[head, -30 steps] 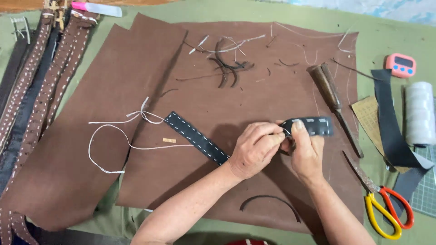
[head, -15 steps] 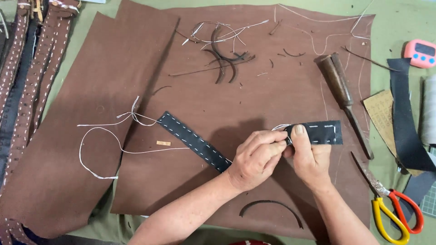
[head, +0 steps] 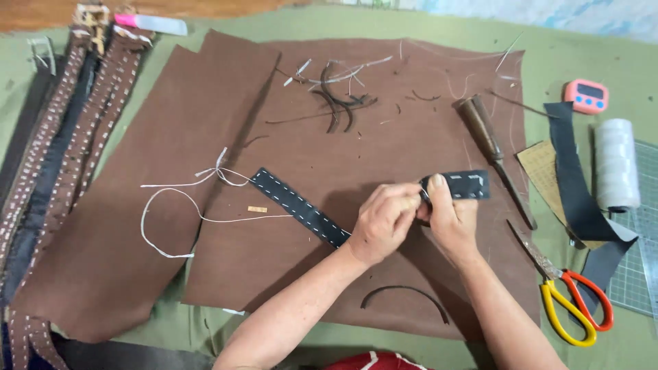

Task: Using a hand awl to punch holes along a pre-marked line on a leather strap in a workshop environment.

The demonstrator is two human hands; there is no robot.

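gripping a black white-stitched leather strap [head: 301,205], left hand [head: 384,223] and right hand [head: 449,216] are pinching it over brown leather sheet [head: 205,137].

Both hands, the left hand [head: 384,219] and the right hand [head: 449,216], meet on a stitched strap [head: 301,205] lying across the leather sheet [head: 205,137]. Left of the sheet lie finished belts [head: 62,137]. Right of the strap lies an awl [head: 490,147] (on the sheet); beyond the edge, scissors [head: 569,301] and a thread spool [head: 615,164].
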